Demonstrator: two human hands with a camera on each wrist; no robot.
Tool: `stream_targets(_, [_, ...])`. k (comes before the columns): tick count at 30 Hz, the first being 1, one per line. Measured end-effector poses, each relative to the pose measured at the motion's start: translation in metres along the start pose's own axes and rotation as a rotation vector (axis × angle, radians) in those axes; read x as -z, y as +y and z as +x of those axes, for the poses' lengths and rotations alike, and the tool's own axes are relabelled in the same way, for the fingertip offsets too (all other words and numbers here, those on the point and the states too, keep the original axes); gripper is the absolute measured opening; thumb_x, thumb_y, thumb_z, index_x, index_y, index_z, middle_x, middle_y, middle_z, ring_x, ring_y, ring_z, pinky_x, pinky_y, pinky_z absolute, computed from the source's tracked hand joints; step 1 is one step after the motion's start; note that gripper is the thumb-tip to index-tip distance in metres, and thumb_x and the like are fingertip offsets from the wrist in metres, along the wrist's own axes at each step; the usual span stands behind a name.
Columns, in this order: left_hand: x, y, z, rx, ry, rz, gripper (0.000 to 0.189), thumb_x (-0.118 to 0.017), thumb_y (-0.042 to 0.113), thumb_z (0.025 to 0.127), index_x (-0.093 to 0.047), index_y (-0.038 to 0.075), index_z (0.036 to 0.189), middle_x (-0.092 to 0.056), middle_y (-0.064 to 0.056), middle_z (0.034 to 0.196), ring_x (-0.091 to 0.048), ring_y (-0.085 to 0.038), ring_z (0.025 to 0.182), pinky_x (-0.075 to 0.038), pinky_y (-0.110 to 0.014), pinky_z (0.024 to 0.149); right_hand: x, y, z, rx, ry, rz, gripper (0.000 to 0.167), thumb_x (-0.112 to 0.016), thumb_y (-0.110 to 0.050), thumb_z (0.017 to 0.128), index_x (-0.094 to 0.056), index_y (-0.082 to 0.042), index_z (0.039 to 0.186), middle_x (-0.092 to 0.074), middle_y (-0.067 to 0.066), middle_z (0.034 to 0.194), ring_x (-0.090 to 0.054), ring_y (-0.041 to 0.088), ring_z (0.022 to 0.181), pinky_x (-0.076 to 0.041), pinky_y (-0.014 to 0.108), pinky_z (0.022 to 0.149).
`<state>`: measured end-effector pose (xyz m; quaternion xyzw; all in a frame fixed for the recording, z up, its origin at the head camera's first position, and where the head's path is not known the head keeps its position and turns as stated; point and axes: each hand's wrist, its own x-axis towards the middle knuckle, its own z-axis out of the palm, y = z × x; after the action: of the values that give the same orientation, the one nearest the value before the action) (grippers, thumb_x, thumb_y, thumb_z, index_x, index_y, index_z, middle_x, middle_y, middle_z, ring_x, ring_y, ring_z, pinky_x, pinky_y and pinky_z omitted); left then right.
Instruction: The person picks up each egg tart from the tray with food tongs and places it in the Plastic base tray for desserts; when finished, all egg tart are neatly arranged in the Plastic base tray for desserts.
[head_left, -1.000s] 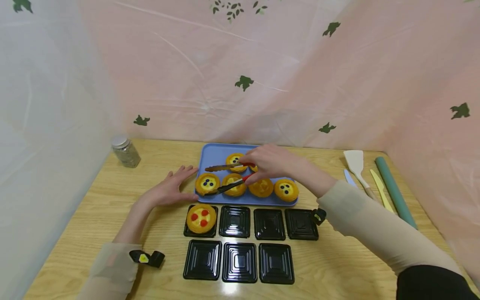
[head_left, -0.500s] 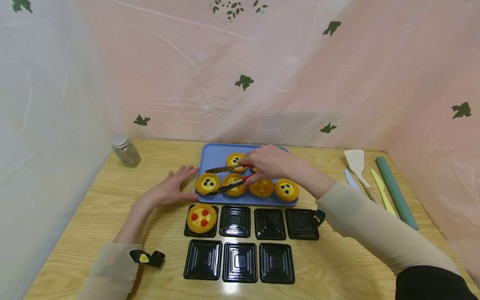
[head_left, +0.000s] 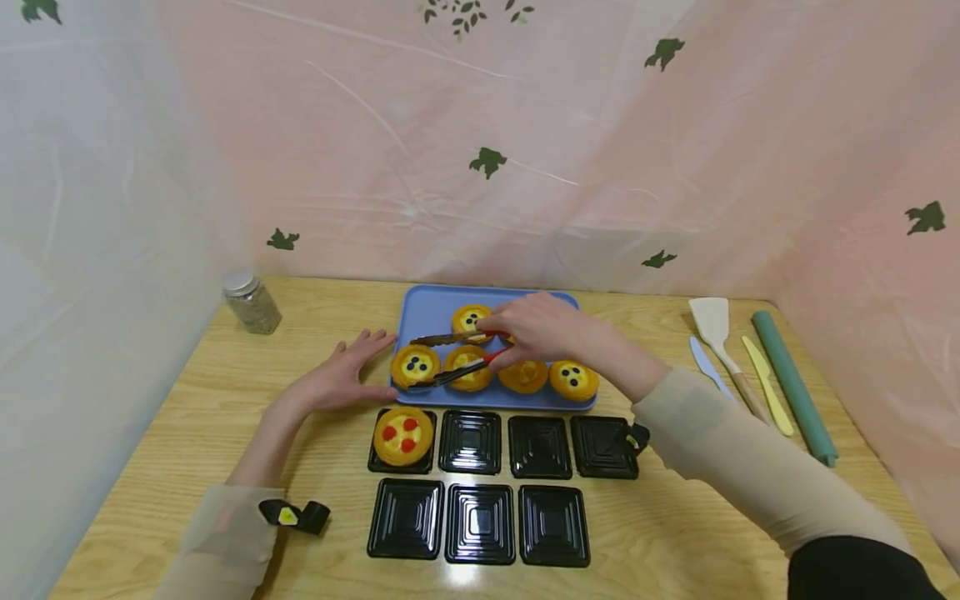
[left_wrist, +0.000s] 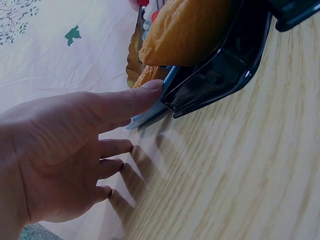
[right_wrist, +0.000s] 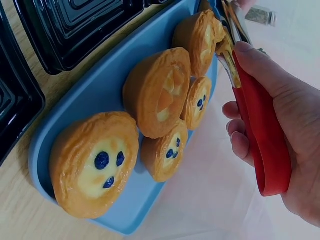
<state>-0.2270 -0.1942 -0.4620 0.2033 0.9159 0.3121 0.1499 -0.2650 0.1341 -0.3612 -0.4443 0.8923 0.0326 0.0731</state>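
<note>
My right hand [head_left: 540, 325] grips red-handled tongs [right_wrist: 265, 145] above a blue tray [head_left: 427, 308]. The tongs stand spread, one tip behind and one in front of the front-left blueberry tart [head_left: 416, 367]; whether they touch it I cannot tell. More tarts lie on the tray, among them a fruit-topped tart [head_left: 522, 377] and another blueberry tart [head_left: 573, 380]; one at the back is partly hidden by my right hand. At the tray's left edge, my left hand [head_left: 333, 379] rests with fingers extended, its thumb at the rim in the left wrist view.
Several black square plastic trays [head_left: 469, 443] line the front, the back-left one carrying a tart with red toppings [head_left: 403, 437]. A jar [head_left: 252, 304] stands back left. At right lie a spatula [head_left: 711, 321], a blue knife [head_left: 708, 364], a yellow knife [head_left: 767, 383] and a green roll [head_left: 793, 387].
</note>
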Motion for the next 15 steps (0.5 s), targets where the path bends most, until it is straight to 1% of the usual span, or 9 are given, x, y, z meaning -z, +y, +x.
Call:
stream_targets(3, [0.0002,0.0000,-0.0001,0.001,0.000,0.000,0.093,-0.076,0.043,0.091,-0.027,0.011,0.163,-0.017,-0.025,0.171,-0.003,-0.048,0.160,0.003,-0.069,0.128,-0.0010,-0.0001,-0.0011,-0.004,0.006,0.002,0.052,-0.073,-0.054,0.091,-0.068,-0.018,0.128,-0.074,0.002,0.107,-0.055,0.014,0.074,-0.038,0.025,0.057])
stream_targets(7, [0.0005,-0.0001,-0.0002,-0.002,0.002,-0.004,0.093,-0.076,0.043,0.091,-0.027,0.011,0.163,-0.017,-0.025,0.171,-0.003,-0.049,0.159,0.004,-0.069,0.127,-0.0023,-0.0007,-0.0019,-0.009,0.012,0.001,0.055,-0.073,-0.054,0.091,-0.067,-0.018,0.132,-0.075,0.002,0.112,-0.058,0.014,0.075,-0.043,0.026,0.059])
stream_targets(12, [0.0006,0.0003,-0.0002,-0.002,0.000,-0.007,0.093,-0.076,0.043,0.091,-0.027,0.011,0.164,-0.016,-0.025,0.171,-0.003,-0.048,0.160,0.004,-0.069,0.128,-0.0030,-0.0020,-0.0025,-0.018,0.014,0.006,0.055,-0.074,-0.053,0.091,-0.067,-0.018,0.134,-0.076,0.002,0.113,-0.057,0.014,0.075,-0.044,0.027,0.060])
stream_targets(15, [0.0007,-0.0006,0.0000,-0.002,0.000,-0.005,0.093,-0.076,0.042,0.091,-0.027,0.012,0.164,-0.016,-0.025,0.171,-0.003,-0.048,0.160,0.004,-0.069,0.128,-0.0028,-0.0025,-0.0030,-0.020,0.016,0.011,0.055,-0.074,-0.053,0.091,-0.067,-0.018,0.134,-0.076,0.003,0.112,-0.056,0.014,0.074,-0.042,0.026,0.059])
